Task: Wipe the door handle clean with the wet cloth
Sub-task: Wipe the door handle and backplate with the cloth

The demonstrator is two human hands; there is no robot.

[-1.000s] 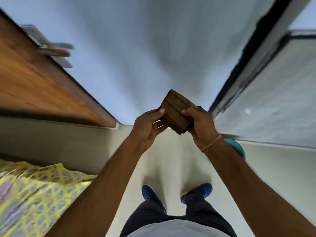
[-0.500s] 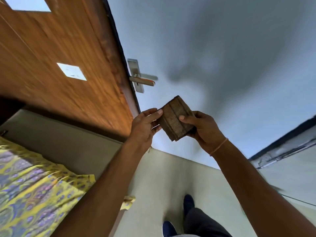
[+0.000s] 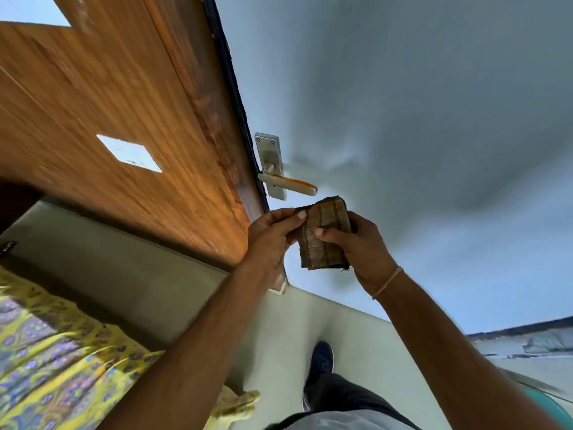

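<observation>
A folded brown striped cloth [image 3: 322,240] sits between my two hands, just below the door handle. My left hand [image 3: 273,234] pinches its upper left edge with thumb and fingers. My right hand [image 3: 359,246] grips the cloth from the right, thumb across its front. The metal lever door handle [image 3: 294,185], with an orange streak along its top, juts to the right from a steel backplate [image 3: 270,159] on the edge of the wooden door [image 3: 124,97]. The cloth's top edge lies a short gap under the lever without touching it.
A pale blue-grey wall [image 3: 418,119] fills the right side behind the handle. A bed with a yellow patterned sheet [image 3: 52,352] is at lower left. My blue shoe [image 3: 321,361] stands on the light floor. A teal object [image 3: 548,405] shows at the lower right corner.
The view has swung toward the door, so the handle now sits close above the cloth. Both hands keep hold of the cloth, which now hangs more upright.
</observation>
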